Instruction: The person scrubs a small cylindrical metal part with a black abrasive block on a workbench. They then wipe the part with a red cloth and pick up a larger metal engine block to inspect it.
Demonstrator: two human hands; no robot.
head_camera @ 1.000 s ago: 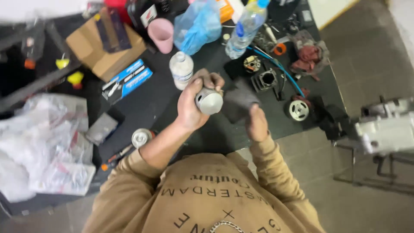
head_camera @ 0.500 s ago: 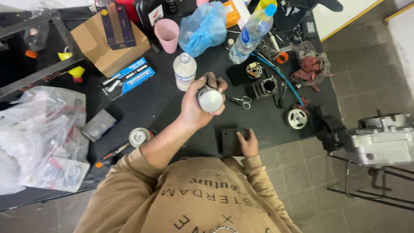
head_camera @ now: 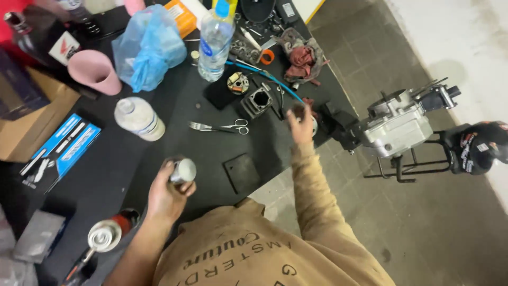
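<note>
On the black workbench (head_camera: 159, 159), everything can be placed from the forceps (head_camera: 219, 126) lying near its middle. Just below and left of them, your left hand (head_camera: 168, 191) is clenched around a small shiny metal cylinder (head_camera: 183, 170), a piston by the look of it, fingers wrapped on its side so the round crown faces up toward you; holding it raised off the mat keeps the face readable. Right of the forceps, your right hand (head_camera: 301, 123) stretches out with fingers loosely spread and nothing in it that I can see, hovering at the bench's right edge near a pale round part mostly hidden beneath it. Whether it touches that part I cannot tell.

Just above the forceps sits a dark finned engine cylinder (head_camera: 259, 99), bore upward, with a blue hose (head_camera: 270, 79) running past it. A flat dark square pad (head_camera: 241, 172) lies below the forceps, apart from both hands. Left of them stands a small white bottle (head_camera: 138, 118), and farther up a clear water bottle (head_camera: 215, 42). Off the bench, well right, an engine crankcase (head_camera: 394, 124) rests on a stand, kept out of the working area.
</note>
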